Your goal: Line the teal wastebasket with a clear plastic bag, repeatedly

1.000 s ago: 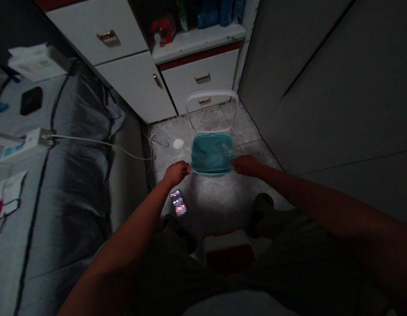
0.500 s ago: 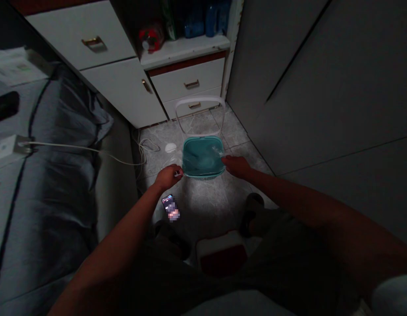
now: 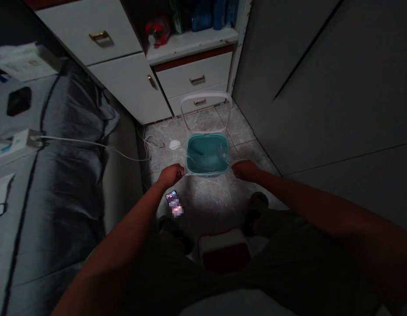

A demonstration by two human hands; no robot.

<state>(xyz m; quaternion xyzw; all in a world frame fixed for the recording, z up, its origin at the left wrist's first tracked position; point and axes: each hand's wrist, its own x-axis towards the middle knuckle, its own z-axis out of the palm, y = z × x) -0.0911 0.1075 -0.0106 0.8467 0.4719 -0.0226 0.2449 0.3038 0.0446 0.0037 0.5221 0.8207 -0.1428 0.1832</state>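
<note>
A teal bin stands on the tiled floor, its white hoop-shaped handle or rim raised at the far side. Clear plastic bag film lies over and around the opening. My left hand, just left of the bin's near corner, is closed on a stretched edge of the plastic bag. On the right side, my right hand is closed too, with faint film running from the bin toward it. Its fingertips are mostly hidden.
A lit phone lies on the floor near my left foot. A red and white stool is between my feet. White cabinets stand ahead, a bed lies left, and a white cable trails down to the floor.
My right hand has moved outward, away from the bin's rim, and my left hand sits slightly farther off its corner. The film is pulled tauter along the near edge. The view has shifted slightly.
</note>
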